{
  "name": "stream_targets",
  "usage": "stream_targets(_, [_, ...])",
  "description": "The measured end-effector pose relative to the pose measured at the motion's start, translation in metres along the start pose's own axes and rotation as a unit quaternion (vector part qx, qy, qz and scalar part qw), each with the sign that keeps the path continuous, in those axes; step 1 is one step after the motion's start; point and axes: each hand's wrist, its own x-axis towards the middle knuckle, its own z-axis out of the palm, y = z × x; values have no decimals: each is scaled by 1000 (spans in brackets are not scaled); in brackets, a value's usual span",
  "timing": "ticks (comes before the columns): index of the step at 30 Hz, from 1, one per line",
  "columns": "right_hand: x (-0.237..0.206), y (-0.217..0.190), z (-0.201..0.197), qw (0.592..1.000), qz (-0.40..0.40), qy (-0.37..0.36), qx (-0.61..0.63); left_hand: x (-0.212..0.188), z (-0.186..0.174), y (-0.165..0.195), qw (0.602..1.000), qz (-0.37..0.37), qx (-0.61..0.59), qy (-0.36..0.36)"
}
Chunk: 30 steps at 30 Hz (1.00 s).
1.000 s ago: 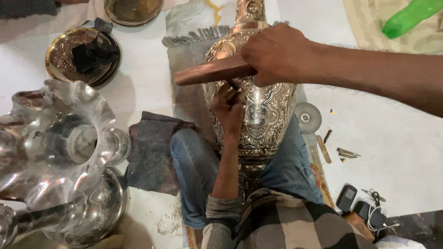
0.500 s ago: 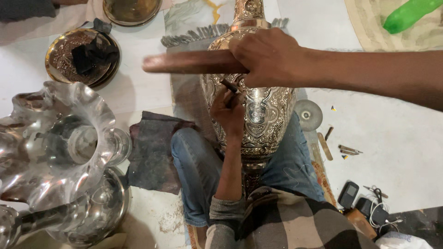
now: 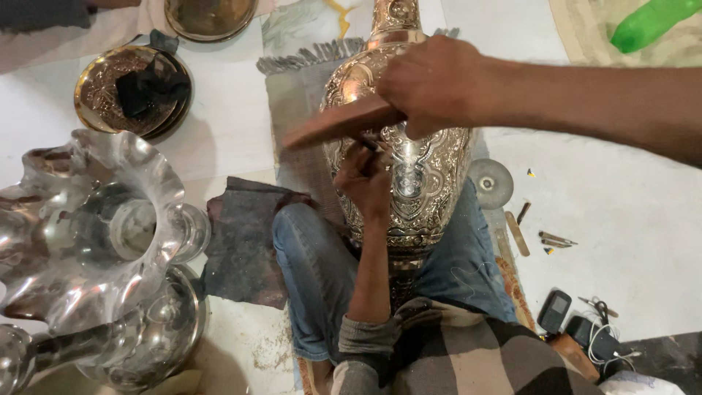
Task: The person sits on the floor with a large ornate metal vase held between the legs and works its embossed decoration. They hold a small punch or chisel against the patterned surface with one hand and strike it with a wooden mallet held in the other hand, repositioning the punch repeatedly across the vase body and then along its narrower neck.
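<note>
Right hand (image 3: 431, 84) grips smooth wooden mallet (image 3: 340, 123) over embossed brass vase (image 3: 409, 168).

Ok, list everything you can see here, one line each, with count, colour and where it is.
Engraved vase: one, silver and brass, lying across the lap, centre.
Wooden mallet: one, reddish brown, above the vase.
Chisel: one, dark, tip against the vase.
Fluted metal vase: one, shiny silver, left.
Brass plates: a stack, gold, upper left, dark cloth on top.
Brass dish: one, gold, top edge.
Dark cloth: one, grey-brown, on the floor beside the knee.
Round disc: one, grey, right of the engraved vase.
Small tools: a few, floor right.
Phone: one, black, lower right.
Green bottle: one, top right.
Left hand: holds the chisel.
Right hand: grips the mallet.
</note>
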Motion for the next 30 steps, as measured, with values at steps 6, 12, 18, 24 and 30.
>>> stream_targets(6, [-8,0,-1,1000,3,-21,-14,-4,0,-3,999,3,-23,-34])
stream_targets(12, [-8,-8,-8,999,1,-38,-30,-8,3,-5,997,23,-76,-3])
stream_targets(18, [-7,-14,-10,997,-27,-46,-56,-7,2,-10,988,-44,-141,-35])
stream_targets(24, [-25,8,4,1000,-2,11,-23,-6,-1,-11,997,59,37,-21])
stream_targets(30, [-91,13,120,832,132,225,490,22,-18,1,973,-121,-194,36])
